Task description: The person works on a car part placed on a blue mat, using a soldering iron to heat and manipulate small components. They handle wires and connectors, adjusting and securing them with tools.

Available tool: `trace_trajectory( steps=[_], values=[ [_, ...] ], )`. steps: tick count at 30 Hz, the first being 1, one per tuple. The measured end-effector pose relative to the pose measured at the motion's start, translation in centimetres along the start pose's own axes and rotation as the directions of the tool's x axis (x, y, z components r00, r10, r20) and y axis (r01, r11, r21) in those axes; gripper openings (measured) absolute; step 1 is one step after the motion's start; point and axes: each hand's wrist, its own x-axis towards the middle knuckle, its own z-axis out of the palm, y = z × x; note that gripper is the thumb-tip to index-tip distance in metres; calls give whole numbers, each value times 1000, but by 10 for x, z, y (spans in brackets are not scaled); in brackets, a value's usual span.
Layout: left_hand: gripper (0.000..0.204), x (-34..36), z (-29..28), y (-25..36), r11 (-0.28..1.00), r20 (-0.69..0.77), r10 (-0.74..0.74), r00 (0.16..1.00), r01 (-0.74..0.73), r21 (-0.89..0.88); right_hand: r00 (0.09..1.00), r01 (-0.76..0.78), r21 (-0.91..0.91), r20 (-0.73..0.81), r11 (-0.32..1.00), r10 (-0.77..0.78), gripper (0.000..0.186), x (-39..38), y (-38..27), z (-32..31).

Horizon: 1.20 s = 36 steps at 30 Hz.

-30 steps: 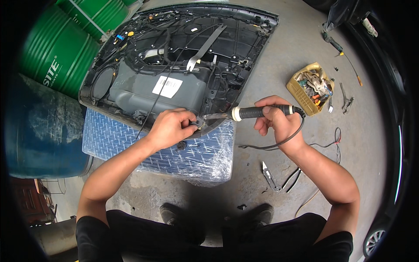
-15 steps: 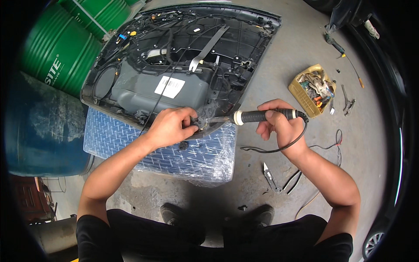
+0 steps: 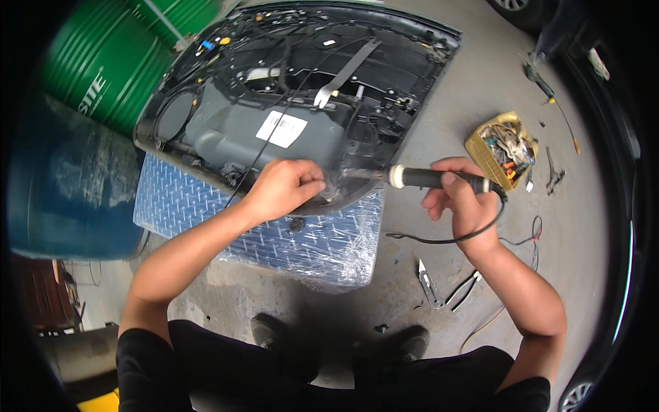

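A black car door panel [image 3: 226,134] lies with its inner side up, wiring and clips exposed. Over its near right corner, my right hand [image 3: 463,199] grips a soldering iron [image 3: 422,178] by the black, cream-collared handle. The metal shaft points left across the panel; it is blurred, and faint smoke hangs around its tip. Thumb and fingers of my left hand [image 3: 288,185] are pinched together beside that corner, close to the tip. Whatever lies between them is too small or hidden to name. A grey forked pry bar [image 3: 347,74] rests across the panel.
A blue plastic-wrapped block [image 3: 322,257] supports the panel. Green drums [image 3: 113,75] and a blue drum [image 3: 68,185] stand left. On the floor to the right are a yellow tool basket [image 3: 489,161], a utility knife [image 3: 429,285], pliers [image 3: 463,292] and cables. A dark car edges the far right.
The view has shifted, so the panel appears farther right and higher. The iron's tip has lifted slightly from the corner. My left fingers have drawn closer together and moved slightly away from the tip.
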Motion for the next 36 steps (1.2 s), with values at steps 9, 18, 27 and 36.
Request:
trace_trajectory(
  steps=[9,18,27,36],
  values=[
    [21,-5,-29,8,988,54,101,993,-107,112,935,355,-207,76,912,-347,36,-5,11,-4],
    [31,-44,-45,3,688,224,384,896,-440,578,863,473,-407,33,782,-505,30,4,16,-5],
    [41,-62,-168,-106,651,-93,-18,995,82,755,689,525,-780,153,342,-708,44,55,52,-18],
    [29,-77,-133,-147,528,-66,120,991,-8,849,691,511,-825,227,241,-686,45,90,89,14]
  ],
)
